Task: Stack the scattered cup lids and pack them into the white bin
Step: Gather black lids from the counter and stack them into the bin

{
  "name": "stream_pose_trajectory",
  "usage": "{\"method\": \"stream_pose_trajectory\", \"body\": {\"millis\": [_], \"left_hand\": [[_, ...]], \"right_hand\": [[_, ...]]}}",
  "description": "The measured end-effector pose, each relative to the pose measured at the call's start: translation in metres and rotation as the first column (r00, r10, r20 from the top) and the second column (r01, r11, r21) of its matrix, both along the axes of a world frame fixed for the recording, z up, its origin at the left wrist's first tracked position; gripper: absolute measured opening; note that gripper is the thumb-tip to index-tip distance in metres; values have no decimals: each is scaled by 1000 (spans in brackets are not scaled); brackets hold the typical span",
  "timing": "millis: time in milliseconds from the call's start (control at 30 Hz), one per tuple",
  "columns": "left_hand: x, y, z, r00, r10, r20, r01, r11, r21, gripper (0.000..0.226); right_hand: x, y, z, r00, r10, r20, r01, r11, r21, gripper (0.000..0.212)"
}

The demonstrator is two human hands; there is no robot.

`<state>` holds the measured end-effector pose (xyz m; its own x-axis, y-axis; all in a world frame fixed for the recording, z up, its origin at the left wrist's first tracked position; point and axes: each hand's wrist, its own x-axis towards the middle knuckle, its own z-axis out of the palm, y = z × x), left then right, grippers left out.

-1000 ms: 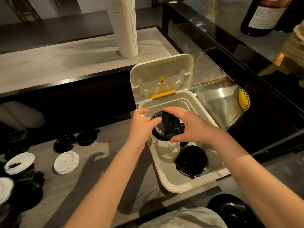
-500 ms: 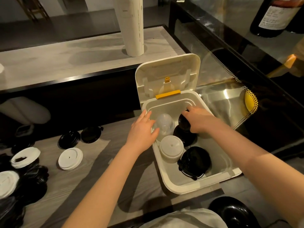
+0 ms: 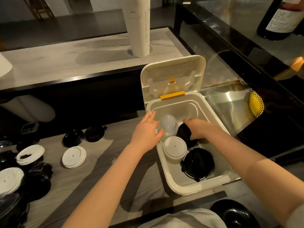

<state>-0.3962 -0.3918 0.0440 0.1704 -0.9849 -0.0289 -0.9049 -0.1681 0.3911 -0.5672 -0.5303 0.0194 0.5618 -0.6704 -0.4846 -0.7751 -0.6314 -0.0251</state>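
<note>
Our right hand (image 3: pixel 198 131) curls its grip round the black lid stack (image 3: pixel 183 134), toward 12 o'clock inside the white bin (image 3: pixel 189 189). Our left hand (image 3: pixel 144 131), grip spread, touches the clear stack (image 3: pixel 168 125) at 10 o'clock. A crooked release could topple both.

The person's left hand (image 3: pixel 144 135), right hand (image 3: pixel 199 130) and both arms (image 3: pixel 105 183) are bare, with a light grey sleeve (image 3: pixel 296 217) high on the right arm and a pale, wrinkly shirt (image 3: pixel 181 219).
</note>
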Motion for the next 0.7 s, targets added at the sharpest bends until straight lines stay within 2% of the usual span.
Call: {"method": "stream_pose_trajectory", "body": {"millis": [100,233,333,467,600,700], "left_hand": [[1,0,0,1000,-8,-1,8,1000,2,44],[9,5,-2,997,-72,26,72,997,13,53],[23,13,-1,996,-88,30,88,996,1,59],[53,34,-1,1000,-12,20,12,1000,16,60],[103,64,-10,997,74,20,-76,991,114,59],[143,90,-23,989,137,46,-143,976,165,58]], "right_hand": [[0,8,-11,999,1,-49,-1,1000,-5,60],[-1,9,-5,999,-42,-13,42,999,-5,61],[4,15,13,989,-97,115,100,995,-22,57],[30,42,41,912,-95,400,128,990,-56,55],[80,83,58,820,63,570,34,987,-158,46],[123,115,55,769,138,624,-50,986,-157,42]]}}
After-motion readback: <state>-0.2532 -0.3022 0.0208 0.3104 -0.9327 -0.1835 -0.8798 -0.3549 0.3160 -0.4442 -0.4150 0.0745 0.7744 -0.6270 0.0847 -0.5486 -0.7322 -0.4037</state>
